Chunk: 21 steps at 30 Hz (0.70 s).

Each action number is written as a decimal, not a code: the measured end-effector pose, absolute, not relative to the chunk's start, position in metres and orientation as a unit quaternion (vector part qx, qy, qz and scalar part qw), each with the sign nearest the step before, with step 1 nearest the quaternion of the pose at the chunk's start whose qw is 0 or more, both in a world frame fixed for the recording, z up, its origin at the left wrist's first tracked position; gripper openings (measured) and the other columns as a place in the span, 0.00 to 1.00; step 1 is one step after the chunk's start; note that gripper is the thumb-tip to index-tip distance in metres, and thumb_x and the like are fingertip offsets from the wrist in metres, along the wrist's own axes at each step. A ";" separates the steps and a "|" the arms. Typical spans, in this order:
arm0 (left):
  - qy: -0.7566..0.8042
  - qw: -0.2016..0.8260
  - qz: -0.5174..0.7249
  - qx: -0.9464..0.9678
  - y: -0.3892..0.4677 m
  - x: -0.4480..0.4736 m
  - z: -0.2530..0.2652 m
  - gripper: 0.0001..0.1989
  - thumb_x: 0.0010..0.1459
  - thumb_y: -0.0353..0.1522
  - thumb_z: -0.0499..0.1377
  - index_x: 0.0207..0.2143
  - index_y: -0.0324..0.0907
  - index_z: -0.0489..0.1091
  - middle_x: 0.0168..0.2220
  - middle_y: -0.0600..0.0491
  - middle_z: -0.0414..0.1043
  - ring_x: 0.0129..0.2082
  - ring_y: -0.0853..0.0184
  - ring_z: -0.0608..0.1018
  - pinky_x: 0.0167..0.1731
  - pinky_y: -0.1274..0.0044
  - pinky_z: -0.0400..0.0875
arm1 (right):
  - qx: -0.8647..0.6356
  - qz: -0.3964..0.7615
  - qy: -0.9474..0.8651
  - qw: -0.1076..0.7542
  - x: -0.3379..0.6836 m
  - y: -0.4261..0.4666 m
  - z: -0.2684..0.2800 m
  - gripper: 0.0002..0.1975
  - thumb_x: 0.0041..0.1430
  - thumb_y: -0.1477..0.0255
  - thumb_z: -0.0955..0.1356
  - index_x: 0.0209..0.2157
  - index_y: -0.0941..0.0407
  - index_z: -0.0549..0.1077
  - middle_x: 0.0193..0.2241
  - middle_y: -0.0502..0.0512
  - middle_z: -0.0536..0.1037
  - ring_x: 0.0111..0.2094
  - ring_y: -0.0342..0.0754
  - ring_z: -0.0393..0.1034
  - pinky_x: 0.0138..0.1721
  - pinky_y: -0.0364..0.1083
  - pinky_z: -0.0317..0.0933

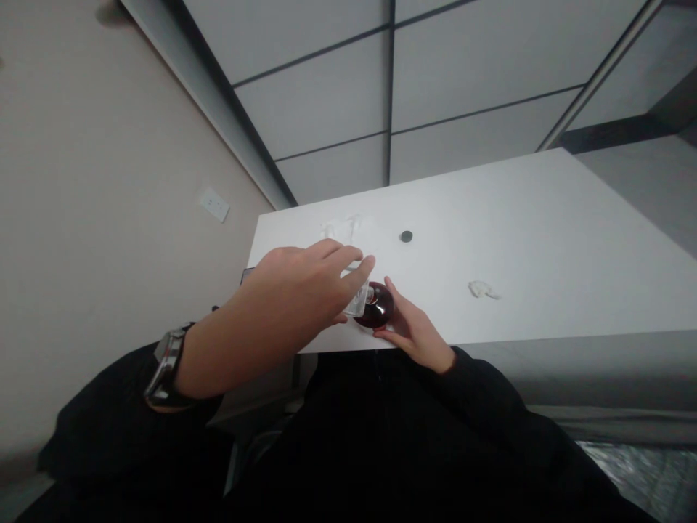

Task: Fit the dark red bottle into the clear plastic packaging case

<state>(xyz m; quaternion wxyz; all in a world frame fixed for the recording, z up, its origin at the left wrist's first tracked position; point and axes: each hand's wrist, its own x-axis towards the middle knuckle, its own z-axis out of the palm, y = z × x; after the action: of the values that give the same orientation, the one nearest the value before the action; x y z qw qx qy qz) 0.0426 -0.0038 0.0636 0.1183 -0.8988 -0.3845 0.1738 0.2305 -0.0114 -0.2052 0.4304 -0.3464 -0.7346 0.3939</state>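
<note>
A small dark-red bottle sits at the near edge of a white table, the right hand cupped around it. The left hand pinches a clear cap at its top. A black disc and crumpled tissue lie beyond.

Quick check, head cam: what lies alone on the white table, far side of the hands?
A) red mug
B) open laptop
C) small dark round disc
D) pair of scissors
C: a small dark disc sits by itself on the white table, beyond the left hand and right hand, which meet around a dark round bottle near the table's front edge.
</note>
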 end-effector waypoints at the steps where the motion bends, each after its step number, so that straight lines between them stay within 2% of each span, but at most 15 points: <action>1: -0.386 0.119 0.178 -0.897 -0.004 0.043 0.064 0.25 0.63 0.30 0.69 0.61 0.41 0.71 0.57 0.42 0.78 0.52 0.53 0.82 0.34 0.72 0.75 | -0.346 0.394 -0.735 0.430 0.231 -0.011 -0.205 0.50 0.68 0.61 0.74 0.79 0.43 0.41 0.73 0.62 0.66 0.70 0.64 0.66 0.70 0.67 0.62; 9: -0.387 0.125 0.197 -0.892 -0.004 0.050 0.067 0.22 0.65 0.30 0.67 0.61 0.42 0.70 0.56 0.42 0.79 0.51 0.53 0.82 0.32 0.72 0.73 | -0.349 0.393 -0.733 0.432 0.230 -0.012 -0.205 0.51 0.67 0.62 0.75 0.79 0.42 0.41 0.72 0.62 0.66 0.70 0.66 0.66 0.69 0.69 0.63; 16: -0.381 0.120 0.210 -0.892 -0.002 0.060 0.072 0.14 0.68 0.27 0.63 0.55 0.40 0.73 0.52 0.43 0.80 0.47 0.55 0.83 0.32 0.72 0.72 | -0.346 0.384 -0.732 0.443 0.229 -0.011 -0.207 0.52 0.66 0.62 0.76 0.78 0.39 0.42 0.74 0.60 0.64 0.70 0.66 0.66 0.68 0.69 0.64; 21: -0.380 0.112 0.207 -0.894 -0.002 0.060 0.072 0.17 0.67 0.28 0.66 0.57 0.41 0.73 0.51 0.44 0.80 0.48 0.55 0.82 0.34 0.73 0.72 | -0.347 0.386 -0.731 0.442 0.230 -0.012 -0.206 0.52 0.66 0.63 0.75 0.78 0.39 0.41 0.74 0.60 0.64 0.71 0.65 0.65 0.69 0.69 0.63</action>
<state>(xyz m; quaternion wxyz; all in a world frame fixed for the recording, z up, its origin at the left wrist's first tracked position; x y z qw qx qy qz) 0.0601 -0.0017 0.0725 0.1120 -0.8943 -0.3804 0.2071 0.2303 -0.0117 -0.2057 0.4419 -0.3473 -0.7314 0.3863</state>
